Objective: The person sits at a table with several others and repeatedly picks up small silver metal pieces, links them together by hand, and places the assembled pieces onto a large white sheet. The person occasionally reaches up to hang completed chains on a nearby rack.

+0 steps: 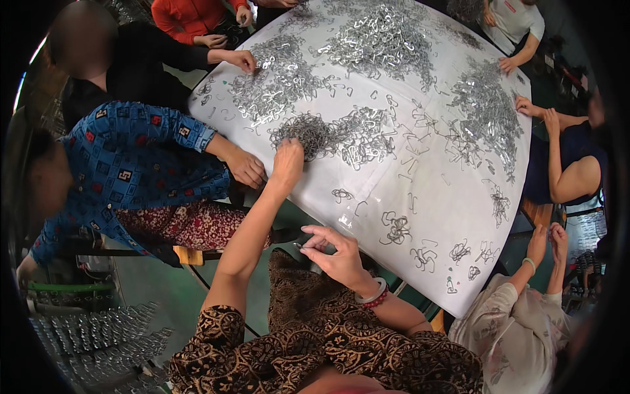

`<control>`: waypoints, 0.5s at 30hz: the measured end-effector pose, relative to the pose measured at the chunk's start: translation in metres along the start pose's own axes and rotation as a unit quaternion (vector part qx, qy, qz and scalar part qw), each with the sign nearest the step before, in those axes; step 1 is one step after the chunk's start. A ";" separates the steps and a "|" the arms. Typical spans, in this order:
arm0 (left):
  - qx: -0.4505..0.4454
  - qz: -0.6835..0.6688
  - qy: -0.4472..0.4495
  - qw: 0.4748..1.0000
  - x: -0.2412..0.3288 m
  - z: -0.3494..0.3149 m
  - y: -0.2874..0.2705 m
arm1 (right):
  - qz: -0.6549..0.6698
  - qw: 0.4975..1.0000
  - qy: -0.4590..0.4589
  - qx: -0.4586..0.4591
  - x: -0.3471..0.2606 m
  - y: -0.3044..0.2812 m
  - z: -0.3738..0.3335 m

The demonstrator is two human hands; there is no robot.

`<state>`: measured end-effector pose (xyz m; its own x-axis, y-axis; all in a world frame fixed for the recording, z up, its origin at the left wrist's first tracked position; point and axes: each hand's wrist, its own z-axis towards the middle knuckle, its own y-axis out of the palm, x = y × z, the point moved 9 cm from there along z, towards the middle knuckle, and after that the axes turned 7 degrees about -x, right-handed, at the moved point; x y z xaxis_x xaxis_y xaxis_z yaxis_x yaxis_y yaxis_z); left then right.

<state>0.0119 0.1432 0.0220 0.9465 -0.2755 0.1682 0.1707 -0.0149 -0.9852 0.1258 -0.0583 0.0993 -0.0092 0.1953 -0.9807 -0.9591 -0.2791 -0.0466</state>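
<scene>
My left hand (289, 164) reaches over the table's near left edge. Its fingers are closed at the rim of a pile of dark, thin wire pieces (310, 134); what they hold, if anything, is hidden. Beside that pile, to its right, lies a heap of bright silver metal hooks (364, 136). Lower down, off the table edge and in front of my body, my right hand (333, 257) pinches a small shiny metal hook (298, 246) between its fingertips. A pale bangle and a red bead bracelet (375, 299) circle the right wrist.
The white-covered table (328, 187) carries a large hook heap (380, 39) at the far side, another at right (489, 111), and small clusters nearer (397, 226). A co-worker's hand (246, 169) rests close to my left forearm. Strung metal hooks (98, 341) hang at lower left.
</scene>
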 end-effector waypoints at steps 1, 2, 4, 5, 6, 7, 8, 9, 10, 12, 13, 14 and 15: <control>0.034 -0.087 -0.026 0.995 -0.013 -0.003 -0.006 | -0.004 1.000 0.004 0.002 -0.001 0.001 0.000; 0.048 -0.175 -0.056 0.982 -0.026 -0.008 -0.008 | -0.010 1.000 0.007 0.010 -0.004 0.003 -0.002; 0.060 -0.395 -0.136 0.907 -0.048 -0.028 -0.004 | -0.001 1.000 0.029 0.010 -0.003 0.005 -0.004; 0.085 -0.414 -0.105 0.900 -0.044 -0.041 -0.013 | 0.000 0.999 0.045 0.011 -0.001 0.006 -0.007; 0.097 -0.434 -0.090 0.891 -0.041 -0.056 -0.020 | -0.007 0.999 0.042 0.012 -0.002 0.007 -0.009; 0.105 -0.452 -0.085 0.882 -0.038 -0.070 -0.029 | -0.001 0.999 0.041 0.013 -0.002 0.008 -0.010; 0.108 -0.464 -0.087 0.875 -0.034 -0.088 -0.038 | -0.007 0.999 0.039 0.017 -0.003 0.008 -0.012; 0.108 -0.494 -0.082 0.859 -0.029 -0.106 -0.047 | -0.015 0.999 0.035 0.020 -0.005 0.008 -0.013; 0.108 -0.525 -0.078 0.841 -0.022 -0.125 -0.056 | -0.001 0.999 0.045 0.025 -0.004 0.009 -0.014; 0.102 -0.573 -0.082 0.809 -0.008 -0.166 -0.071 | 0.017 0.998 0.048 0.029 -0.001 0.010 -0.015; 0.114 -0.595 -0.061 0.794 0.001 -0.186 -0.083 | 0.028 0.998 0.051 0.038 0.000 0.010 -0.016; 0.117 -0.593 -0.052 0.795 0.011 -0.205 -0.093 | 0.038 0.997 0.050 0.049 0.000 0.010 -0.017; 0.115 -0.568 -0.038 0.814 0.020 -0.214 -0.102 | 0.048 0.996 0.047 0.059 0.000 0.010 -0.017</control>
<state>-0.0449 -0.0669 0.1190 0.1552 -0.1492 0.9765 0.9861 -0.0351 -0.1621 0.1210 -0.0773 0.0957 -0.0808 0.0823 -0.9933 -0.9819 -0.1780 0.0651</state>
